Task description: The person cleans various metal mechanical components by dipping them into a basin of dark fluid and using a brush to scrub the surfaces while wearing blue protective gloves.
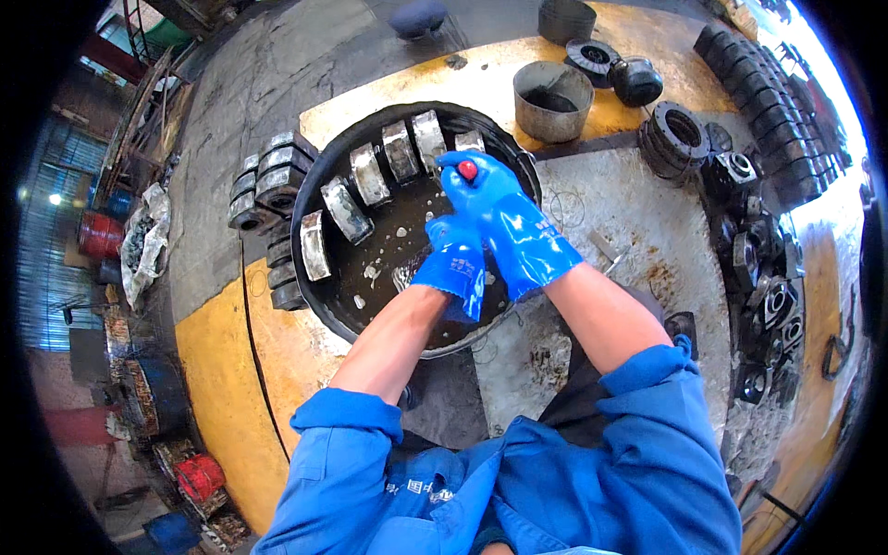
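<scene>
Both my hands wear blue rubber gloves and are over a round black tub (pixel 310 305) of dark liquid. My right hand (pixel 495 199) is closed round a tool with a red rounded handle end (pixel 468 170); its working end is hidden. Just below and left, my left hand (pixel 453 252) looks closed, its fingers partly covered by the right glove. What it grips, if anything, cannot be made out. Several curved metal blocks (pixel 370 176) stand in the tub along its left and far wall. One pale block (pixel 469 141) shows just beyond my right glove.
Stacked dark metal blocks (pixel 285 176) sit left of the tub. Beyond it on the right are a grey bucket (pixel 553 104), a round black part (pixel 636 81) and stacked rings (pixel 675 139). Rows of machined parts (pixel 772 301) line the far right. A dark rod (pixel 254 347) lies at left.
</scene>
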The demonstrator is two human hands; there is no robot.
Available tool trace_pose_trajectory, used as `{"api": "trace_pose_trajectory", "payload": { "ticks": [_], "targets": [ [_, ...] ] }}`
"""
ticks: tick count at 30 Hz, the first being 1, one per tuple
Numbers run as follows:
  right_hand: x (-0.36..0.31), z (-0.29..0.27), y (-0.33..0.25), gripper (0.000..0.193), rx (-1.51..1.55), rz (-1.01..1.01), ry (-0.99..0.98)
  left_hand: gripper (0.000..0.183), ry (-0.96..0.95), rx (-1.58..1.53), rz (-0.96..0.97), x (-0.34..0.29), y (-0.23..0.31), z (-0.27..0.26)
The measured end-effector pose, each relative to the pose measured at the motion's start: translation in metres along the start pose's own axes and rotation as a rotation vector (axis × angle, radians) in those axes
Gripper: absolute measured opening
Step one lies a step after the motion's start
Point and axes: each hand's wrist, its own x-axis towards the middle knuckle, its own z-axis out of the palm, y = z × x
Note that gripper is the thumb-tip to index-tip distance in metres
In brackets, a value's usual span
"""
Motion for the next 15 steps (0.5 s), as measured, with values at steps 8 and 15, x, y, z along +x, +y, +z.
{"api": "trace_pose_trajectory", "payload": {
  "ticks": [8, 15],
  "targets": [
    [0.001, -0.014, -0.015, 0.031, 0.082, -0.037, -0.031, 0.027, 0.291, -0.104, 0.251, -0.014, -0.020, 0.083],
    [0.003, -0.030, -0.013, 0.033, 0.095, 0.008, -0.100, 0.068, -0.015, -0.360, 0.369, -0.074, 0.000, -0.102]
  ]
}}
